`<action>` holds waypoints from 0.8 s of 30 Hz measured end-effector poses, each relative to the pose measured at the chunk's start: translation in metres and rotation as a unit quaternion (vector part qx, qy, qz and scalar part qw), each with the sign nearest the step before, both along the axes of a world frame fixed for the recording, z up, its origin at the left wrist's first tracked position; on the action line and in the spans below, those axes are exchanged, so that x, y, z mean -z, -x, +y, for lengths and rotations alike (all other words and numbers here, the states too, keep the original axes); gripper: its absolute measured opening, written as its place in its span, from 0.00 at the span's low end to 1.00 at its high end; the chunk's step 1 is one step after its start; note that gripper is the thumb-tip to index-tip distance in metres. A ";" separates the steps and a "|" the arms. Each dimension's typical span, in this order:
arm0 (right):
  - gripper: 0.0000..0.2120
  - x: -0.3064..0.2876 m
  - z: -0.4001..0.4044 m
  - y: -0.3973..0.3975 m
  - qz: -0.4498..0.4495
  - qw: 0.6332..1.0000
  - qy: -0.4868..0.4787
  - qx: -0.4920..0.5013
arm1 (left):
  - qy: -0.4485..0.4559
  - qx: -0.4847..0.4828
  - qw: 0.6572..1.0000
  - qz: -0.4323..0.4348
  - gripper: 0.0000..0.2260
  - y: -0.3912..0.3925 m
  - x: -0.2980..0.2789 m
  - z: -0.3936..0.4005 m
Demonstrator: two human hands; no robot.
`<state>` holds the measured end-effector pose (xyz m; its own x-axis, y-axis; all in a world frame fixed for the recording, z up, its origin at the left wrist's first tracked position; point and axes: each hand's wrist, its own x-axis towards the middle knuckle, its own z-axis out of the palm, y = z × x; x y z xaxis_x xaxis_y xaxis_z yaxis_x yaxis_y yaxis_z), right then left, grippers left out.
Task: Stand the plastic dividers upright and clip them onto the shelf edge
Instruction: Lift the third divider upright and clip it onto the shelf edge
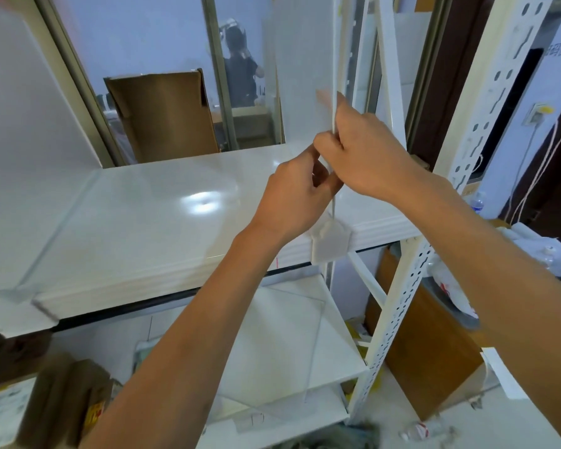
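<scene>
**Gripping the front edge of an upright divider at the shelf's right end**

Pinching with both hands, the person held a translucent plastic divider (300, 76) that stood upright on the white shelf (162, 202), close to the shelf's right end. The right hand (366, 157) was curled closed around the divider's thin front edge, its fingers wrapped over that edge from the right. The left hand (297, 197) sat just below and to the left, touching the right hand, with its fingers (310, 153) and thumb pressed together on the same edge. Both forearms reached up from the bottom of the view.

Below the hands, the divider's front edge ran down to a pale clip (331, 243) that sat over the shelf's front lip. Whether the clip was fully seated could not be told.

A second divider (23, 131) stood upright at the shelf's left end, well apart from the first, its foot at the front edge.

A perforated white upright (412, 293) of the rack rose just right of the clip. A lower shelf (292, 345) lay beneath. Behind the shelf stood a brown cardboard box (162, 115) against a window. Cardboard items lay blurred at the lower left.
</scene>
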<state>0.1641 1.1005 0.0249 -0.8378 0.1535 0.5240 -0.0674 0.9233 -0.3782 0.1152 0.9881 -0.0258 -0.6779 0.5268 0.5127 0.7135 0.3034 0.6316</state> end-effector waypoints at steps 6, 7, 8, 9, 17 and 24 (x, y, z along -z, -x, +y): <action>0.26 0.004 0.003 -0.001 0.006 1.000 -0.006 0.010 | 0.005 0.001 1.000 0.014 0.11 -0.001 0.003 0.002; 0.26 0.004 0.003 -0.001 0.007 1.000 -0.008 0.013 | 0.006 0.000 1.000 0.015 0.11 -0.001 0.003 0.002; 0.26 0.004 0.003 -0.001 0.010 1.000 -0.009 0.016 | 0.007 -0.002 1.000 0.016 0.11 -0.001 0.003 0.002; 0.26 0.004 0.003 -0.001 0.012 1.000 -0.011 0.018 | 0.007 -0.004 1.000 0.016 0.11 0.000 0.002 0.002; 0.26 -0.002 0.002 0.000 0.020 1.000 -0.004 0.016 | 0.003 -0.006 1.000 0.024 0.11 0.001 -0.002 0.001; 0.26 0.001 0.001 0.001 0.016 1.000 -0.003 0.014 | 0.000 -0.008 1.000 0.018 0.11 -0.001 0.001 0.000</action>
